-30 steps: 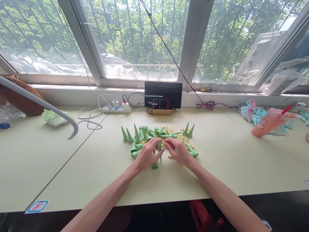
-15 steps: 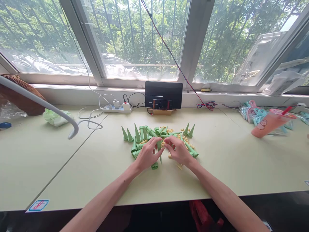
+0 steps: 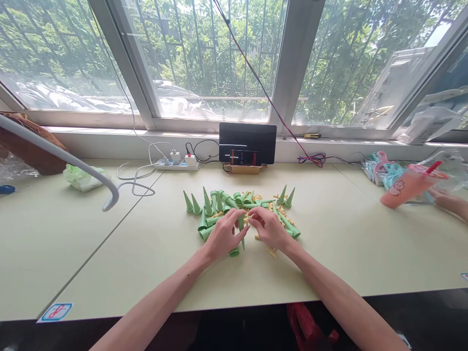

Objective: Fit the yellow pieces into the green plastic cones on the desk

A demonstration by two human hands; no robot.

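My left hand (image 3: 225,231) is closed around a green plastic spike (image 3: 242,235), whose tip points down towards the table. Right beside it, my right hand (image 3: 268,227) pinches a small yellow plastic piece (image 3: 246,220) against the upper part of that spike. Whether the piece sits in the spike or only touches it, I cannot tell. Around both hands lies a pile of green cone-shaped spikes (image 3: 228,199), some standing on their wide ends and others lying down. Small yellow pieces (image 3: 271,252) are scattered among them, mostly on the right.
A black tablet (image 3: 247,141) with a phone (image 3: 245,157) leans at the back. Left of it is a power strip (image 3: 177,165). A grey curved rod (image 3: 91,175) crosses the left side. At right, another person's hand (image 3: 448,201) is by a pink cup (image 3: 409,187) and bagged items (image 3: 382,168).
Another person's hand has come in from the right edge, and clear plastic behind the cup has lifted. My own hands have barely moved and keep their hold.
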